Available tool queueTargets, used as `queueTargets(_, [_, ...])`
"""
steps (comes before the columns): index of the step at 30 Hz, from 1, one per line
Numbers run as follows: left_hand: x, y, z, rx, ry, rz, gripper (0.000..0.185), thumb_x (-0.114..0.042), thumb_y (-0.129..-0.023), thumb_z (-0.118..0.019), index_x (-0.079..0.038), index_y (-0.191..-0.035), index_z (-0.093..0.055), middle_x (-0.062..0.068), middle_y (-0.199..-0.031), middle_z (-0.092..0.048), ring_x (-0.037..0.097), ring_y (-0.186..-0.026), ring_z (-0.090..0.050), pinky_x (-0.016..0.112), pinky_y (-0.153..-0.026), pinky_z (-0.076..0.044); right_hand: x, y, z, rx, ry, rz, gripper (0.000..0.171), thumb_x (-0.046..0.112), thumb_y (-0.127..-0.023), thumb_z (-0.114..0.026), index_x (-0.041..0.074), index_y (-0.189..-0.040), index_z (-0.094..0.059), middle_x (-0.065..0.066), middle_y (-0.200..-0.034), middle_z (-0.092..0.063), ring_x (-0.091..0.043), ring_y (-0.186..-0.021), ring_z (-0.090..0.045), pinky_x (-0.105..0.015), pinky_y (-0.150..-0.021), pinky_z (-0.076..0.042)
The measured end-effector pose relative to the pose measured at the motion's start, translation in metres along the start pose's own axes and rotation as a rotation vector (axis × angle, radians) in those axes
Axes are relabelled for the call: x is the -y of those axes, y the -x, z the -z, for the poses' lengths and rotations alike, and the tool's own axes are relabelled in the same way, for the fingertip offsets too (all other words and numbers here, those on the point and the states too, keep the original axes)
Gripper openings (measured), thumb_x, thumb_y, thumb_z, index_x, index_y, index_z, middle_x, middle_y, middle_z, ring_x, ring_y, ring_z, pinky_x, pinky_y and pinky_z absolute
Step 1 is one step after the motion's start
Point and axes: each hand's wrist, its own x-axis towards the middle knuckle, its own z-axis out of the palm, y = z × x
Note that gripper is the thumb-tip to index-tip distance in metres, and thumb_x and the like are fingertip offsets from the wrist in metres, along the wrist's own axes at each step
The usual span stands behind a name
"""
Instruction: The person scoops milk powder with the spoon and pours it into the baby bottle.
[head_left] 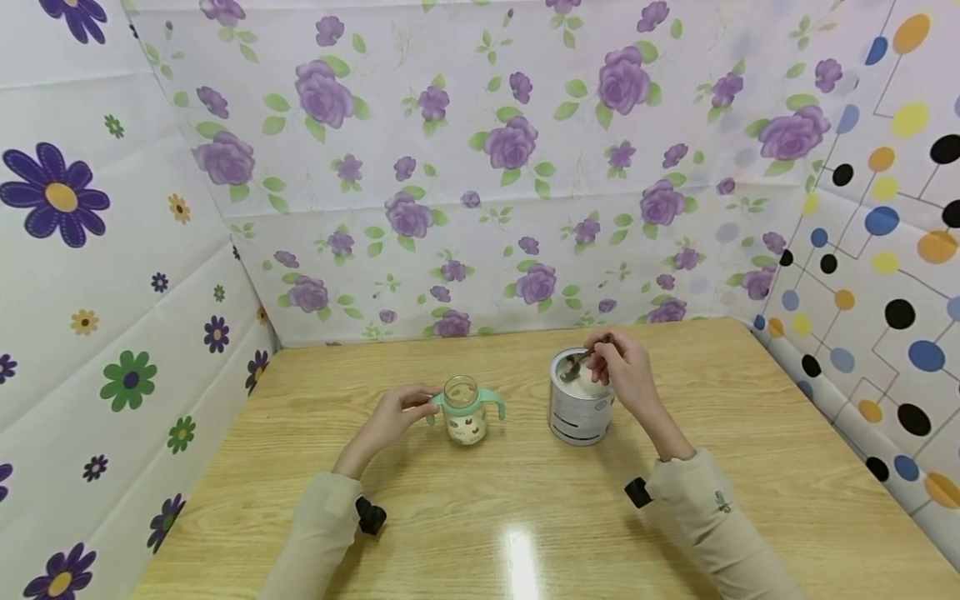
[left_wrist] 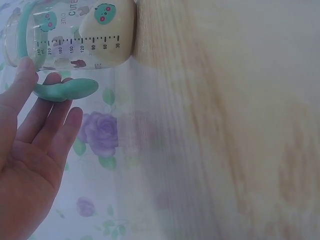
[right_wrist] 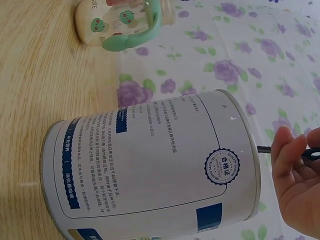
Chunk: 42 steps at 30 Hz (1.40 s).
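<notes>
An uncapped glass baby bottle (head_left: 465,427) with a green collar and two handles stands upright on the table. Pale content fills its lower part in the left wrist view. My left hand (head_left: 393,419) holds one green handle (left_wrist: 75,90), thumb on one side and fingers behind. To the right is an open white can (head_left: 576,421) with pale powder (head_left: 589,386) inside. My right hand (head_left: 624,372), above the can's rim, grips a dark-handled spoon (head_left: 572,372), its bowl inside the can's mouth. In the right wrist view the can's wall hides the spoon's bowl.
The wooden table (head_left: 465,517) carries the bottle and the can, a gap between them. A floral cloth (head_left: 465,167) hangs behind the table's back edge, with patterned cloths at both sides. Dark wrist devices (head_left: 370,516) sit at both cuffs.
</notes>
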Motion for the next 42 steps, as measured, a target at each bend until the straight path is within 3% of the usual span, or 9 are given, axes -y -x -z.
queueTargets(10, [0.001,0.000,0.000,-0.007,-0.013,-0.017,0.030,-0.030,-0.093,-0.064,-0.023,-0.122,-0.066,0.006,-0.122,-0.066,0.028,-0.113,-0.062,0.047,-0.095,-0.053,-0.002,0.002,0.002,0.005,-0.027,0.000,0.030,0.006,-0.101,-0.039,-0.008,-0.091,-0.063,-0.002,-0.058,-0.053,-0.015,-0.042,-0.046,-0.029,-0.036,-0.037])
queueTargets(26, [0.001,0.000,-0.001,-0.012,-0.010,0.002,0.031,-0.021,-0.095,-0.063,-0.017,-0.125,-0.065,0.010,-0.124,-0.065,0.031,-0.114,-0.061,0.049,-0.095,-0.052,-0.006,0.004,0.004,0.073,-0.003,0.053,0.043,0.020,-0.107,-0.036,-0.008,-0.089,-0.063,-0.005,-0.059,-0.050,-0.012,-0.043,-0.042,-0.029,-0.039,-0.038])
queueTargets(33, [-0.022,0.007,0.002,0.014,-0.009,0.007,0.030,-0.014,-0.096,-0.061,-0.009,-0.126,-0.063,0.015,-0.125,-0.063,0.035,-0.116,-0.060,0.049,-0.095,-0.052,0.006,0.009,0.007,0.086,-0.005,0.029,0.042,0.013,-0.107,-0.033,-0.012,-0.088,-0.061,-0.014,-0.057,-0.047,-0.016,-0.042,-0.039,-0.025,-0.038,-0.037])
queueTargets(39, [-0.002,0.001,0.001,-0.005,0.002,-0.005,0.030,-0.026,-0.094,-0.064,-0.020,-0.123,-0.066,0.008,-0.124,-0.065,0.030,-0.116,-0.061,0.048,-0.095,-0.052,-0.003,0.006,0.011,0.103,-0.051,0.004,0.046,0.018,-0.108,-0.032,-0.011,-0.087,-0.059,0.000,-0.055,-0.046,-0.010,-0.041,-0.035,-0.024,-0.036,-0.032])
queueTargets(42, [-0.002,0.000,0.000,0.002,-0.005,-0.005,0.030,-0.028,-0.093,-0.064,-0.023,-0.123,-0.066,0.007,-0.121,-0.067,0.028,-0.114,-0.062,0.047,-0.095,-0.052,-0.008,0.005,0.013,0.112,-0.087,-0.017,0.048,0.021,-0.108,-0.031,-0.012,-0.087,-0.058,0.005,-0.053,-0.045,-0.005,-0.041,-0.032,-0.023,-0.035,-0.028])
